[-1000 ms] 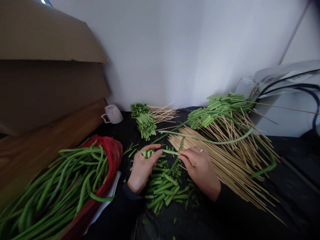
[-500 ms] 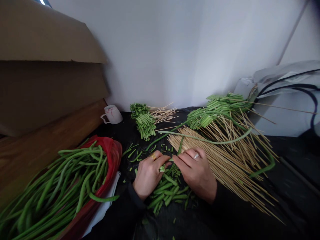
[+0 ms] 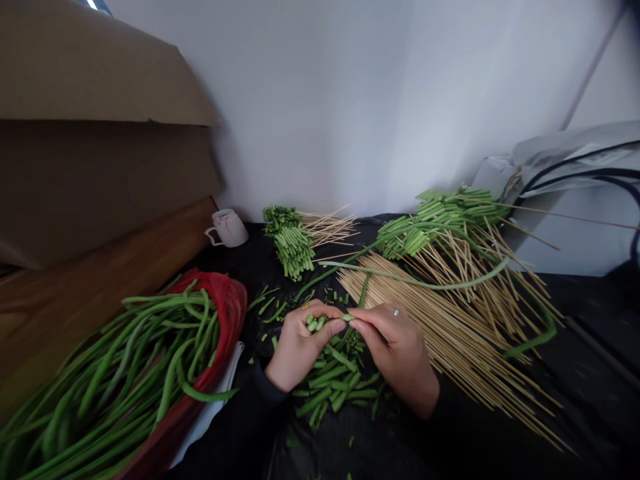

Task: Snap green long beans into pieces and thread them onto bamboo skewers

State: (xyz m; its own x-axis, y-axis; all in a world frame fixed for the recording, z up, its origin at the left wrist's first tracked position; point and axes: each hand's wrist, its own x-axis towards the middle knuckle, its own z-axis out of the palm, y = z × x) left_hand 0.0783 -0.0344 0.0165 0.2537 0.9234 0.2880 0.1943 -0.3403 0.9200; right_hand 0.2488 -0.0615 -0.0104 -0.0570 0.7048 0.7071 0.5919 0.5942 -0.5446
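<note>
My left hand (image 3: 303, 343) is closed around several short green bean pieces (image 3: 314, 323), whose cut ends show between thumb and fingers. My right hand (image 3: 401, 357) pinches the tip of a bean piece (image 3: 348, 318) that the left thumb and forefinger also touch. Below both hands lies a loose heap of cut bean pieces (image 3: 333, 387) on the black covering (image 3: 320, 453). Just right of my right hand, a broad bundle of bamboo skewers (image 3: 450, 327) lies slantwise. Long beans (image 3: 420, 279) rest across the skewers' far ends.
A red bag (image 3: 227, 300) of long green beans (image 3: 125, 373) stands at the left. Skewered bean bundles are at the back left (image 3: 294, 252) and back right (image 3: 450, 213). A white mug (image 3: 229, 229) stands near a cardboard box (image 3: 110, 187). Black cables (image 3: 575, 175) hang at the right.
My left hand has turned, so the bean ends in it now show. My right fingers have shifted to pinch the bean piece's tip. The view has moved slightly.
</note>
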